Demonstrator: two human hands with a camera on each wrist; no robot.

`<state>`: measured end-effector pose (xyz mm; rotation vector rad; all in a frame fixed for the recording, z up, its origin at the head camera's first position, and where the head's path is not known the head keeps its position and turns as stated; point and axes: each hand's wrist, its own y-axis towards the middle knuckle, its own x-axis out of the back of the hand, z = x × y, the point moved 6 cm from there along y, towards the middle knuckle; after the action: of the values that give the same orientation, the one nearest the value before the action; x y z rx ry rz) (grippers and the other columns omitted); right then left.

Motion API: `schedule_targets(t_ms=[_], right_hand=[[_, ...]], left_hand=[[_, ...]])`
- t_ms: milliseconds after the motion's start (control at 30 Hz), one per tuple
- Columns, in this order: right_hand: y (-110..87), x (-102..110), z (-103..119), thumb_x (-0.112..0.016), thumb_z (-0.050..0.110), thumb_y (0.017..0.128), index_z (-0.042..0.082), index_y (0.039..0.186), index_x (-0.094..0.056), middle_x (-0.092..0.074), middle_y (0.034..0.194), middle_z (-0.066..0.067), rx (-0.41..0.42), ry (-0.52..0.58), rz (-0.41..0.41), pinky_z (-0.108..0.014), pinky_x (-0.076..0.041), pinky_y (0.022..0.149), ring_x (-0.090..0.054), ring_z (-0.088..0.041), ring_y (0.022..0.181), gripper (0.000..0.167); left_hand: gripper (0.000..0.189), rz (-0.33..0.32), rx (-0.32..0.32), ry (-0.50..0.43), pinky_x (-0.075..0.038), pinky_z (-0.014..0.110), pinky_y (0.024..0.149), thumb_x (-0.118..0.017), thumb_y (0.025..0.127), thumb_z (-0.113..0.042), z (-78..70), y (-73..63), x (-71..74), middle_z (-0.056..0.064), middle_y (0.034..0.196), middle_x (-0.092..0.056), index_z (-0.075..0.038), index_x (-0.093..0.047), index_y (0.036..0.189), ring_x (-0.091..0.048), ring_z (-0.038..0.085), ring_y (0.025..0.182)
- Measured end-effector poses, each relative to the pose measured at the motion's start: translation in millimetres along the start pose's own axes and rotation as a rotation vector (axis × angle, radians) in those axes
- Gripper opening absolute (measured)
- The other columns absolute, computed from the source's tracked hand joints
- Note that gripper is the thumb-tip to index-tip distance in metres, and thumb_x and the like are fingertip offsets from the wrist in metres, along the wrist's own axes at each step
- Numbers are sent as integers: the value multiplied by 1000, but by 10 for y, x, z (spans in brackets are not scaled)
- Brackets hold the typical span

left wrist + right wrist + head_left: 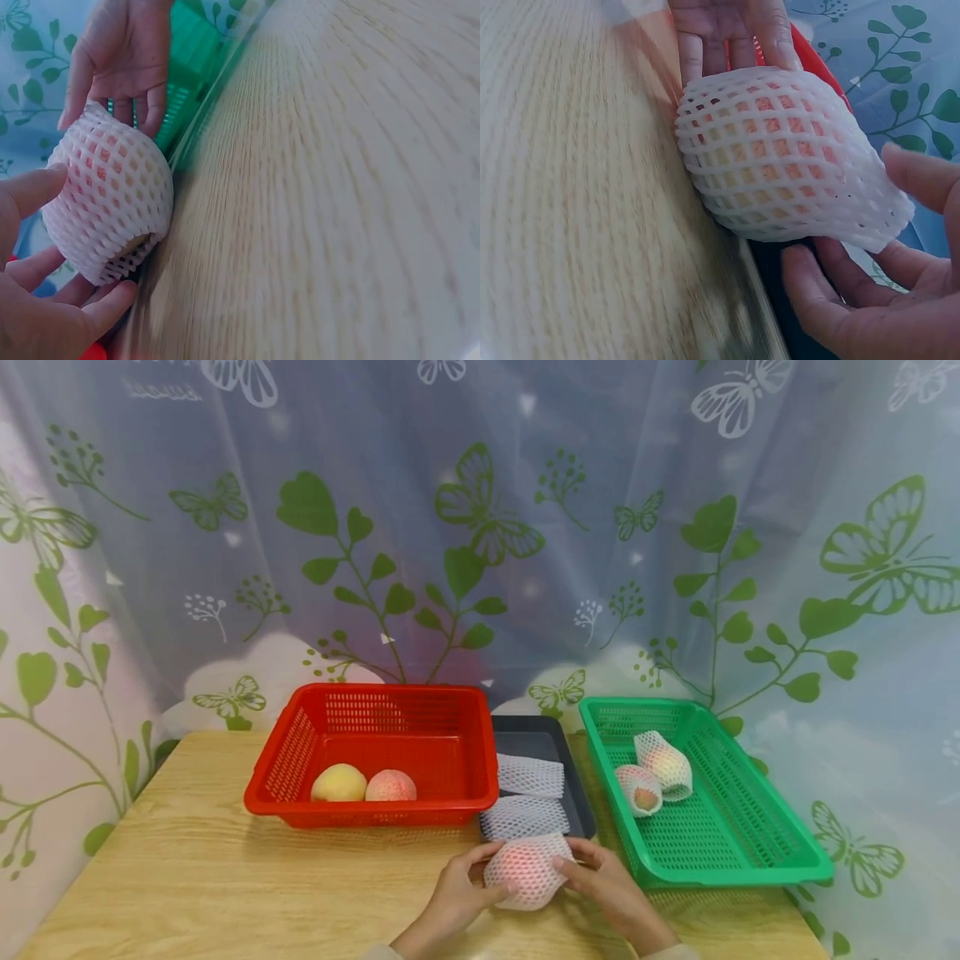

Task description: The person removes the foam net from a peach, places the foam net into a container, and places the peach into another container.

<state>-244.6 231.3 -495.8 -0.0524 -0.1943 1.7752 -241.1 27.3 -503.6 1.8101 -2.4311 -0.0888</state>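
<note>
A pinkish-yellow peach in a white foam net [527,875] is held between both hands over the front of the table. My left hand [457,895] grips its left end, thumb on the near face and fingers around the far side. At the other end, my right hand [611,887] holds the net with the thumb in front and fingers behind. In the left wrist view, the net's open end [135,247] shows a bit of bare fruit. The right wrist view shows the loose net end [889,221] between the right thumb and fingers.
A red basket [390,814] at back left holds two bare peaches [339,783]. Behind the hands, a dark tray [528,732] carries flat white foam nets [531,775]. The green basket [738,875] on the right contains two net-wrapped peaches [666,770]. A printed curtain [555,635] hangs behind the table.
</note>
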Motion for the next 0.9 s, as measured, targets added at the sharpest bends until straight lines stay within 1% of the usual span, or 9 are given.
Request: schedule_targets(t_ms=[67,200,267,400,567,700,767,900], right_hand=[[-6,-32,-3,-62,17,93,-12,137,-39,-56,122,-13,5,12,36,-34,-52,87,-58,-17,102,58],[-21,-112,-16,-61,13,94,-13,141,-29,-53,123,-11,10,58,134,-34,-52,87,-57,-18,104,63],[-23,-140,-19,-61,12,93,-13,142,-26,-53,122,-10,11,79,154,-33,-53,86,-58,-18,104,65],[-17,-163,-27,-63,12,92,-12,142,-28,-53,122,-11,-3,77,144,-35,-53,86,-59,-18,103,65],[-21,-174,-22,-62,14,93,-11,142,-28,-55,121,-11,-12,47,133,-39,-52,89,-59,-17,103,65],[-23,-184,4,-62,15,93,-10,142,-29,-57,119,-10,-3,28,133,-40,-51,91,-59,-17,104,65],[-20,-186,12,-62,16,93,-10,142,-30,-58,118,-8,-3,21,132,-39,-51,91,-59,-17,103,64],[-13,-187,22,-62,16,93,-9,142,-30,-57,119,-8,-7,17,128,-40,-51,91,-58,-17,102,64]], left_hand=[[53,3,-3,-26,-52,44,89,-75,77,3,-5,-11,15,27,119,-60,11,-55,126,-60,36,106],[53,9,3,-55,-52,43,89,-73,78,4,-2,-29,40,29,120,-59,12,-53,126,-59,38,108],[53,11,10,-57,-53,43,89,-73,78,5,6,-33,52,29,120,-59,13,-53,126,-59,38,108],[52,3,29,-73,-52,43,91,-72,78,7,20,-55,74,28,121,-58,14,-53,125,-58,38,110],[52,7,61,-100,-51,41,93,-71,78,7,29,-80,86,27,124,-57,14,-53,126,-57,38,112],[52,5,72,-79,-51,42,93,-72,79,5,42,-82,104,26,124,-57,12,-53,127,-58,37,110],[52,5,67,-55,-51,44,93,-72,79,4,47,-80,115,25,124,-58,11,-54,127,-58,36,110],[52,12,75,-39,-49,48,95,-72,79,1,45,-84,126,24,126,-57,9,-54,128,-57,36,112]])
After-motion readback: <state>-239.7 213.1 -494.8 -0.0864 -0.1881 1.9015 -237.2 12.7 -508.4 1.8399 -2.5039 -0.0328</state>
